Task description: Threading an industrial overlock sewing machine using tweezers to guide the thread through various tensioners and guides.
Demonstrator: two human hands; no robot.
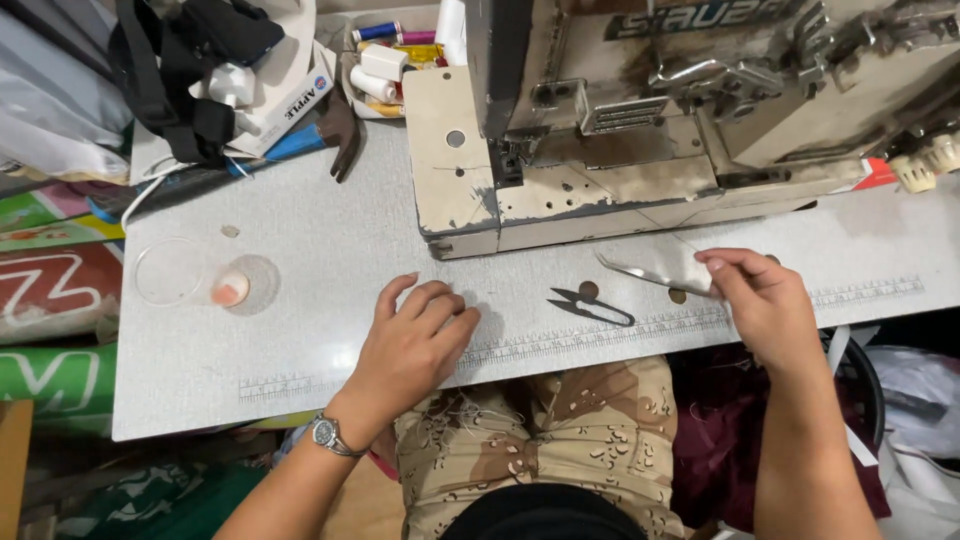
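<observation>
While the right hand (765, 305) pinches slim steel tweezers (655, 272) above the grey speckled bench (320, 240), the left hand (415, 340) rests loosely curled and empty (black thread snips (592, 305) lying between them); threading seemingly underway, calling for a steady reach toward the worn cream sewing machine (600, 190).

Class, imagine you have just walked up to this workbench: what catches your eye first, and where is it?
A worn cream sewing machine dominates the back of the grey table. In front of it, the right hand pinches metal tweezers, with black thread snips lying beside the flat left hand. Thread spools crowd the far left corner.
</observation>
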